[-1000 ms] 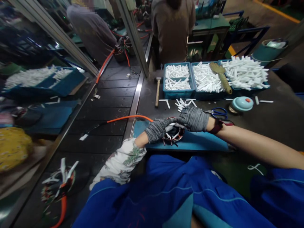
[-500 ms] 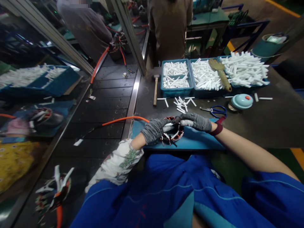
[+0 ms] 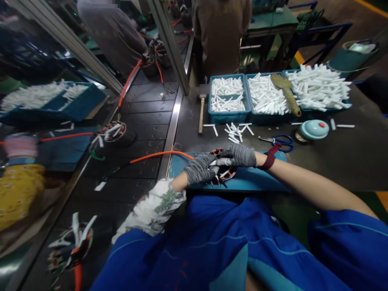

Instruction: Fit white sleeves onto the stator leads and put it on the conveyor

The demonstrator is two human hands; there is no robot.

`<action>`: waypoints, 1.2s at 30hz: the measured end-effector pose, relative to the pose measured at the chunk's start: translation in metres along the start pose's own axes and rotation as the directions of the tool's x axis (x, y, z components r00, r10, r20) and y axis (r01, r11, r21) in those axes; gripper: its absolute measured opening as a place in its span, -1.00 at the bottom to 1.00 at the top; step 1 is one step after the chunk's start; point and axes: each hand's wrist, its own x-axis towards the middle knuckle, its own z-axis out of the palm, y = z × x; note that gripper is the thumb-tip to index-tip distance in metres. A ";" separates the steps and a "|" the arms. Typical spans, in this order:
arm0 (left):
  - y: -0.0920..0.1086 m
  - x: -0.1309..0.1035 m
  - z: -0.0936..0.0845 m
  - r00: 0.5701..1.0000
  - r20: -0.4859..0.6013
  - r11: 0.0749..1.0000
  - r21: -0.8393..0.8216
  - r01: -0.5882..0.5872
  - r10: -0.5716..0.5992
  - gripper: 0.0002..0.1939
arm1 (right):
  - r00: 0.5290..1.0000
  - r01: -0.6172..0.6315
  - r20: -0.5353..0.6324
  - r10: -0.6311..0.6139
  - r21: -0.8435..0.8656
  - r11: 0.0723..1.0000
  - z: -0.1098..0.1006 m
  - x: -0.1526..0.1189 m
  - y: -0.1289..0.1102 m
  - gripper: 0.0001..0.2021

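Note:
On the blue mat (image 3: 260,176) at the table's edge lies a motor stator (image 3: 230,174), a ring of copper windings with white strips and dark wire ends. My left hand (image 3: 201,167), in a grey striped glove, closes over its left side. A short white tube (image 3: 213,163) shows between the left thumb and forefinger. My right hand (image 3: 239,156), gloved alike, bends over the stator's far side, its fingers meeting the left fingertips; what they pinch is hidden. An orange cable (image 3: 163,152) runs left from beneath my left hand.
Blue bins (image 3: 228,117) of white tubes stand behind, a brush (image 3: 286,91) on top. A hammer (image 3: 201,115), loose tubes (image 3: 235,132), scissors (image 3: 280,141) and a lidded jar (image 3: 313,130) lie nearer. Left, the conveyor (image 3: 145,121) carries other stators (image 3: 115,131); a co-worker's hand (image 3: 21,145) is beyond.
My right hand has shifted left, closer to my left fingers, over the stator. At left, the co-worker's stator has gone from their blue mat onto the conveyor, and their hand has drawn back.

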 end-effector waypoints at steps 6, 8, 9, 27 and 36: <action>-0.006 -0.003 0.015 0.986 -0.161 0.998 -0.051 -0.046 0.037 -0.73 | 0.996 0.056 0.054 -0.069 0.212 0.976 -0.011 -0.016 0.001 -0.50; -0.008 -0.004 0.020 0.976 -0.213 0.998 -0.025 -0.058 0.052 -0.72 | 0.997 0.057 0.035 -0.066 0.210 0.976 -0.010 -0.017 0.003 -0.52; -0.010 -0.005 0.022 0.971 -0.233 0.998 -0.006 -0.063 0.060 -0.71 | 0.998 0.053 0.021 -0.059 0.211 0.976 -0.008 -0.016 0.004 -0.53; -0.017 0.001 0.003 0.993 -0.020 0.978 -0.171 -0.116 0.114 -0.71 | 0.985 0.081 -0.157 -0.068 0.078 0.994 0.010 -0.015 0.007 -0.61; -0.008 -0.004 -0.005 0.998 -0.029 0.996 -0.066 -0.064 0.062 -0.71 | 0.985 0.024 -0.170 -0.002 0.129 0.991 0.017 -0.013 0.007 -0.57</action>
